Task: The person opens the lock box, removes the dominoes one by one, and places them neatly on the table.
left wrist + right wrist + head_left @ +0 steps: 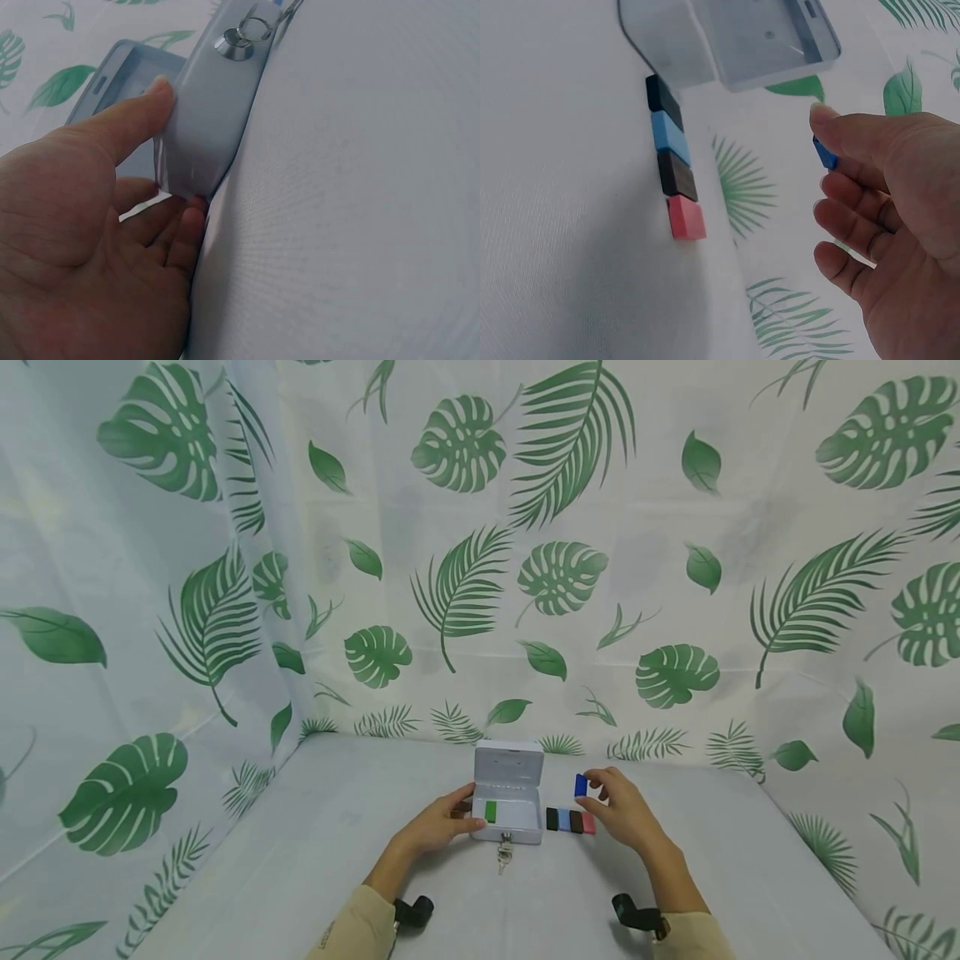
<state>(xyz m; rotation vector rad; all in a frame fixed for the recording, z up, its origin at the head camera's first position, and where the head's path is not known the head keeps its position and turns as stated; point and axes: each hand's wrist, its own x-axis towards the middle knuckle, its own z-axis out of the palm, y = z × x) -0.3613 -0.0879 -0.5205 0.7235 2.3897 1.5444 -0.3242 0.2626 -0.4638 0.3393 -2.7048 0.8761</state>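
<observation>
A light grey metal cash box (527, 837) stands on the table with its lid (509, 768) raised. Inside, at the left, lies a green block (491, 812). My left hand (437, 823) grips the box's left end, thumb on the front rim and fingers around the side. To the right of the box, above the table, my right hand (621, 810) pinches a dark blue block (581, 786) between thumb and fingers. In the right wrist view, the thumb hides most of this blue block (824, 154).
Beside the box, a black block (552, 819), a light blue block (564, 820), a dark brown block (576, 822) and a pink block (588, 823) lie in a row. Keys (505, 857) hang from the front lock. A leaf-patterned cloth (570, 693) rises behind the table.
</observation>
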